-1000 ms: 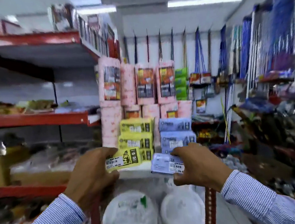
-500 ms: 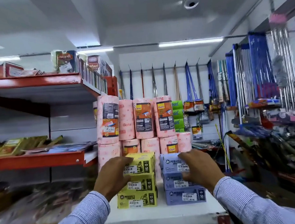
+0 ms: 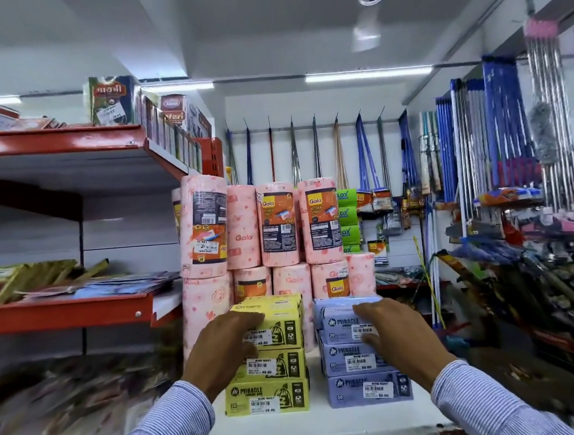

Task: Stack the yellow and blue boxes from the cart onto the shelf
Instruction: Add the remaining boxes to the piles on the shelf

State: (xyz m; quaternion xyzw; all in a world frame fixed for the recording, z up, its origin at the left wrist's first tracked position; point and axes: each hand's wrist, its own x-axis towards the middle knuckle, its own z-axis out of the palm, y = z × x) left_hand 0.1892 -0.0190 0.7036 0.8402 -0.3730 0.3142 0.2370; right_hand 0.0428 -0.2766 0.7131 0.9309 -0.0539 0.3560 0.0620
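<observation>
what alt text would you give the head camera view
Left hand rests on the top yellow box and right hand on the top blue box, each capping a three-high stack on a white shelf. Pink kitchen towel rolls stand behind.

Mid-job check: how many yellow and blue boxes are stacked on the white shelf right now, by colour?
Yellow boxes: 3, left hand on the top one
Blue boxes: 3, right hand on the top one
Total: 6
</observation>
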